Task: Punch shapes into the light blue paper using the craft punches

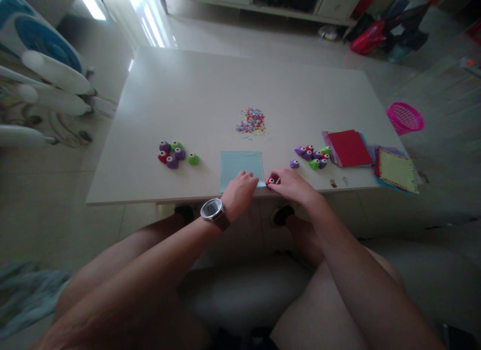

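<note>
Toward the left part of the white bench (210, 89), near its front edge, sits a cluster of small craft punches (172, 154) in purple, red and green, with one green punch (193, 159) just beside the cluster on its right.

At the middle of the front edge lies a light blue paper sheet (240, 167). The person's left hand (240, 192), with a wristwatch (212, 210) on the wrist, rests flat on the sheet's front right corner, fingers curled down onto the paper; its grip presses on the sheet rather than closing around anything.

Behind the sheet, nearer the bench's centre, is a small heap of multicoloured paper bits (251, 122).

Just right of the sheet's front corner, the right hand (293, 185) has its grip closed narrowly on a red craft punch (271, 181), which sits at the front edge of the bench touching the sheet's corner.

Further right lies a second group of punches (313, 155), with a lone purple punch (294, 164) just in front of it. Near the right edge lies a stack of coloured paper (349, 147) topped with red, then a yellow sheet (396, 169) at the front right corner.

On the floor beyond the right edge stands a pink basket (405, 117).
</note>
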The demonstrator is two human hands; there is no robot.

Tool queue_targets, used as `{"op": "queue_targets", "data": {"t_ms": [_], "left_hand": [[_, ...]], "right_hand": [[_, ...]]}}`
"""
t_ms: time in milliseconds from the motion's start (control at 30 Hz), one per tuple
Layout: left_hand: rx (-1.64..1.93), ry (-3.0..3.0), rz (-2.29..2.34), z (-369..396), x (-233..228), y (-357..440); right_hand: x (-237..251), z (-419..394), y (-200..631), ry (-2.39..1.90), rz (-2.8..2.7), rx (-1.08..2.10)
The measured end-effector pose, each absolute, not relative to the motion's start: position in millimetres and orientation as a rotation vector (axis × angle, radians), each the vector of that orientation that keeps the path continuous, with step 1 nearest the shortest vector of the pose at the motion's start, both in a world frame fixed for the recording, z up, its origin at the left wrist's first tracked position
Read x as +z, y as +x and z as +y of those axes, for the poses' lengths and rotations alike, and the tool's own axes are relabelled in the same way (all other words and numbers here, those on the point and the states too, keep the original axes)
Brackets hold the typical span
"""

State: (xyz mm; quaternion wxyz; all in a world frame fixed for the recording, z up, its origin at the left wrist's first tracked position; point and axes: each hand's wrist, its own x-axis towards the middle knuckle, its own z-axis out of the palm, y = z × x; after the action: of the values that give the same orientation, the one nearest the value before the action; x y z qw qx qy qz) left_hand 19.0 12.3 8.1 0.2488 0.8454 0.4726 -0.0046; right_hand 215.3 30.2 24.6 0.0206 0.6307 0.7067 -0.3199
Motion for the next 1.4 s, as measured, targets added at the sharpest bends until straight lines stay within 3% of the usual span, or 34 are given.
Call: {"op": "queue_targets", "data": {"t_ms": [933,1400], "left_hand": [[-0.007,2.304,1.263,10.1,8.6,19.3],[0.001,2.322,1.170,4.9,9.2,13.1]], "right_hand": [[18.6,28.2,209.5,1.804,2.300,-0.892],[26.3,33.6,209.2,2.036,1.984,-1.302]]}}
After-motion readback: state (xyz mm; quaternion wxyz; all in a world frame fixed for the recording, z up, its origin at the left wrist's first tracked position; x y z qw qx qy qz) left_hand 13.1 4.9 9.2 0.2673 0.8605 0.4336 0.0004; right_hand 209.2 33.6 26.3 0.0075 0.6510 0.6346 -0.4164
